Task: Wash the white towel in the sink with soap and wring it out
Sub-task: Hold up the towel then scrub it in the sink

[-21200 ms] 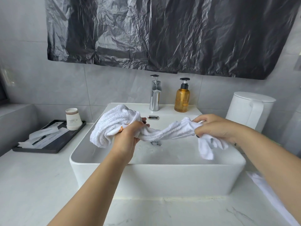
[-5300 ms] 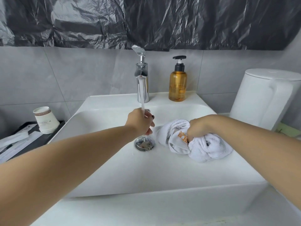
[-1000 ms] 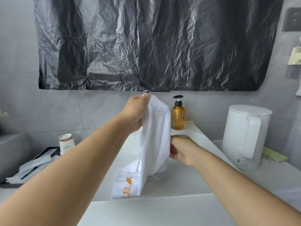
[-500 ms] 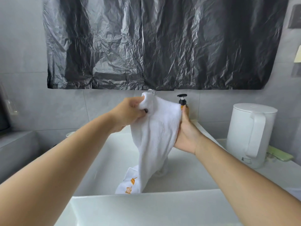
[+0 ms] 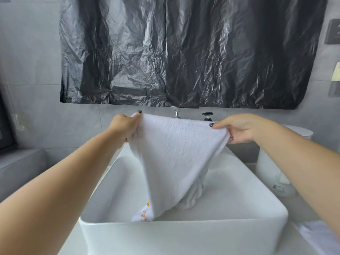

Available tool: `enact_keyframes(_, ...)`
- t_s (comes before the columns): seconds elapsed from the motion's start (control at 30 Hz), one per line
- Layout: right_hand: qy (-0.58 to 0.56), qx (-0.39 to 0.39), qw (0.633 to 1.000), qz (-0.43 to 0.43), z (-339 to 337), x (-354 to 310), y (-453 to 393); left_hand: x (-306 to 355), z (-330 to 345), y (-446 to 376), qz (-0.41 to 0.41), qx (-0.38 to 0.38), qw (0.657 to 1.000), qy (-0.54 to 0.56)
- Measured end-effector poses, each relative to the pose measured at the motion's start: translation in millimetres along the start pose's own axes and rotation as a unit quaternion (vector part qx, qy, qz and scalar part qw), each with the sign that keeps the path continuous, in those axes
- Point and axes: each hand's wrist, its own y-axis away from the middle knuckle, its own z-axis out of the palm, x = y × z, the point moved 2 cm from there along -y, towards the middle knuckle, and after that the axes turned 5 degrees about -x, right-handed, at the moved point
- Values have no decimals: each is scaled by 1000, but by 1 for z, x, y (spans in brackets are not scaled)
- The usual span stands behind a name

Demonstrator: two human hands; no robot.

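The left hand and the right hand each pinch a top corner of the white towel, spreading it above the sink while its lower end trails inside. Wringing looks done; what remains seems to be shaking it out.

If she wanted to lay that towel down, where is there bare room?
Bare basin floor lies left of the hanging white towel, inside the sink toward its left wall. The grey ledge at far left looks bare too. The right is crowded: a white kettle stands beside the sink, with white cloth in front.
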Motion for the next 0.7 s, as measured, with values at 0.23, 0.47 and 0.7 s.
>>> enact_keyframes(0.23, 32, 9, 999, -30, -21, -15, 5, 5, -6, -5, -16, -15, 964, 264)
enact_keyframes(0.47, -99, 106, 969, -198, -33, -32, 2, 34, -17, -19, 70, -2, 946, 317)
enact_keyframes(0.7, 47, 111, 988, -100, -38, -51, 7, 50, -19, -12, 154, -31, 943, 292)
